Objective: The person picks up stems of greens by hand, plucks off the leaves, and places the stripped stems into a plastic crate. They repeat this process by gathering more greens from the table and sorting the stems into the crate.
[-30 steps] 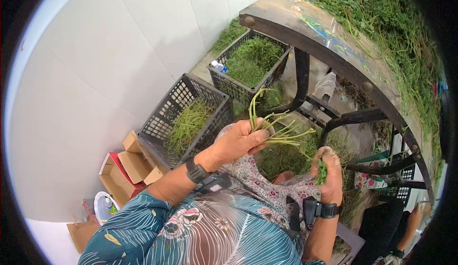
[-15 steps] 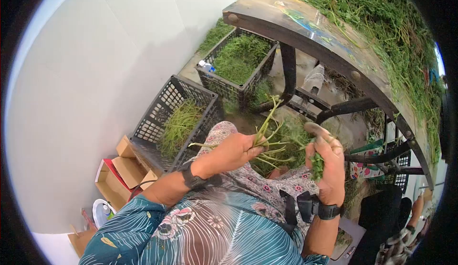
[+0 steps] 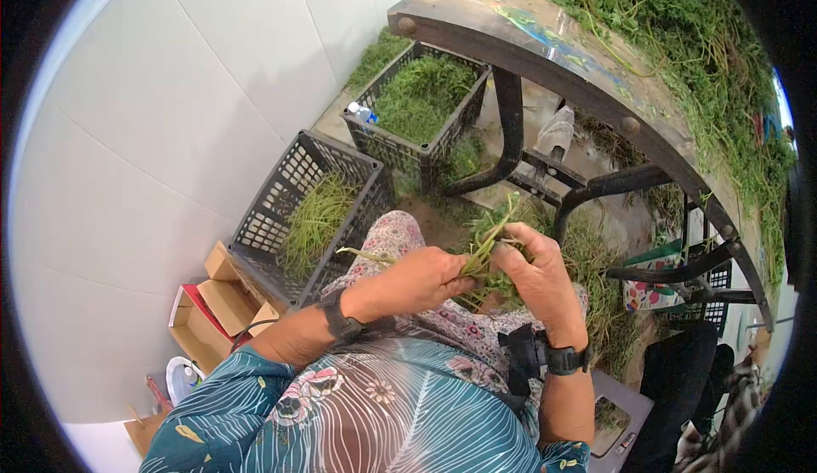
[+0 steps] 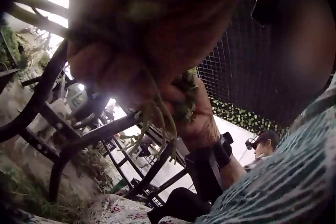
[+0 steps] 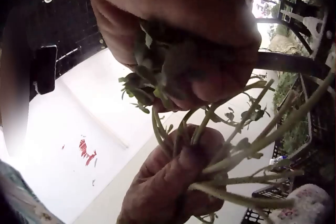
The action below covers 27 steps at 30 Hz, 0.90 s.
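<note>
My left hand point(image 3: 417, 282) grips a small bunch of green stems point(image 3: 485, 252) over the lap. The stems fan out past its fingers, and one long stem points back toward the left crate. My right hand point(image 3: 540, 277) is right beside it, fingers curled in at the upper part of the bunch. In the right wrist view, a clump of green leaves point(image 5: 149, 74) is held in the right hand's curled fingers. Just below, the left hand point(image 5: 173, 174) clasps the stems point(image 5: 247, 153). The right fingertips are partly hidden behind the leaves.
A black crate point(image 3: 372, 209) with bare stems stands left of the knees; a second crate point(image 3: 387, 151) beyond holds leafy greens and a bottle point(image 3: 362, 113). A table point(image 3: 468, 5) heaped with greens point(image 3: 647, 14) curves along the right, its dark legs point(image 3: 511, 116) below. Cardboard boxes point(image 3: 200, 328) sit at left.
My right hand has moved left and up from beside the right knee to the bunch, still holding leaves. My left hand has turned the stems slightly while keeping hold of them.
</note>
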Available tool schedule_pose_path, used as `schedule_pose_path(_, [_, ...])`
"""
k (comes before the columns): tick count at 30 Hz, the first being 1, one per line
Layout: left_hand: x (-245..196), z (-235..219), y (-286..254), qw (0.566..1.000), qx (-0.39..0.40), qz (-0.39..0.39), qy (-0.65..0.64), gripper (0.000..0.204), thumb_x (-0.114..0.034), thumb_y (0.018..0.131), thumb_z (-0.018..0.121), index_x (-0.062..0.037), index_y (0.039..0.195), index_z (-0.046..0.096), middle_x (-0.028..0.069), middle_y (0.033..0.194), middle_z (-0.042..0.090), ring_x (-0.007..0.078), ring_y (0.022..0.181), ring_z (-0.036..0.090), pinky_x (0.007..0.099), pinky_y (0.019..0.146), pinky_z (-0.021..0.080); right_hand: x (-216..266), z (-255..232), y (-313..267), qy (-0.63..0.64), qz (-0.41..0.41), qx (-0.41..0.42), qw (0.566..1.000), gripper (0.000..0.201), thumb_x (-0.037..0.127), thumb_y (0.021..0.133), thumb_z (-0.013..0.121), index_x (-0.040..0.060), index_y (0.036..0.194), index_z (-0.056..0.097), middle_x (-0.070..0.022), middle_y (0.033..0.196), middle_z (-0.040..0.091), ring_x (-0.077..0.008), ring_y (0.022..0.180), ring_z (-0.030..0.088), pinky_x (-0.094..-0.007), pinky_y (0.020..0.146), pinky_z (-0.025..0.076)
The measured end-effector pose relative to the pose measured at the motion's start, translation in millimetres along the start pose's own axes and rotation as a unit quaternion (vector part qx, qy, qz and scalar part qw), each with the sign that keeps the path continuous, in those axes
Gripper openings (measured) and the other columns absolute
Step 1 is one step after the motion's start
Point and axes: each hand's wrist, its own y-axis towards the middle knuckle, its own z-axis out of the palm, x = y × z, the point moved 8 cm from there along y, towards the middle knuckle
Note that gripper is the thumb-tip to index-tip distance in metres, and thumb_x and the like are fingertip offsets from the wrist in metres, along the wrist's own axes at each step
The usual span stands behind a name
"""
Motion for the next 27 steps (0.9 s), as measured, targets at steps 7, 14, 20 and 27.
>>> schedule_pose_path(7, [2, 0, 0, 0.999, 0.003, -0.029, -0.019, 0.017, -0.018, 0.084, 0.052, -0.0054, 0.096, 0.049, 0.0194, 0.066, 0.054, 0.0388, 0.065, 0.054, 0.0461, 0.056, 0.04, 2, -7, -1, -0.079, -0.041, -0.045, 0.995, 0.018, 0.012, 0.08, 0.055, -0.0021, 0.09, 0.058, -0.0068, 0.074, 0.06, -0.0093, 0.068, 0.053, -0.025, 0.061, 0.044])
schedule_pose_path(14, [2, -3, 3, 0.997, 0.016, -0.049, -0.049, 0.022, -0.016, 0.086, 0.048, -0.0063, 0.105, 0.05, 0.0156, 0.069, 0.054, 0.0313, 0.063, 0.055, 0.037, 0.059, 0.044, -5, -21, -1, -0.104, -0.053, -0.134, 0.984, 0.015, 0.011, 0.08, 0.055, -0.002, 0.087, 0.058, -0.0043, 0.069, 0.058, -0.0083, 0.063, 0.051, -0.0244, 0.057, 0.042])
schedule_pose_path(20, [-2, -4, 2, 0.998, 0.003, -0.032, -0.058, 0.019, -0.016, 0.088, 0.046, -0.0047, 0.102, 0.052, 0.0124, 0.066, 0.051, 0.0246, 0.061, 0.054, 0.0345, 0.058, 0.042, -38, -37, 0, 0.071, -0.028, -0.18, 0.981, 0.015, 0.015, 0.081, 0.056, 0.0011, 0.087, 0.058, -0.0028, 0.07, 0.058, -0.0083, 0.06, 0.051, -0.0231, 0.054, 0.042])
schedule_pose_path(27, [14, -17, -1, 0.969, -0.063, -0.088, -0.223, 0.021, -0.021, 0.092, 0.044, -0.0022, 0.093, 0.053, 0.001, 0.062, 0.044, 0.0121, 0.056, 0.044, 0.0279, 0.053, 0.037, -62, -65, -8, 0.319, 0.053, -0.186, 0.928, 0.012, 0.02, 0.082, 0.06, 0.009, 0.086, 0.057, 0.0005, 0.071, 0.058, -0.0077, 0.055, 0.051, -0.0221, 0.045, 0.041])
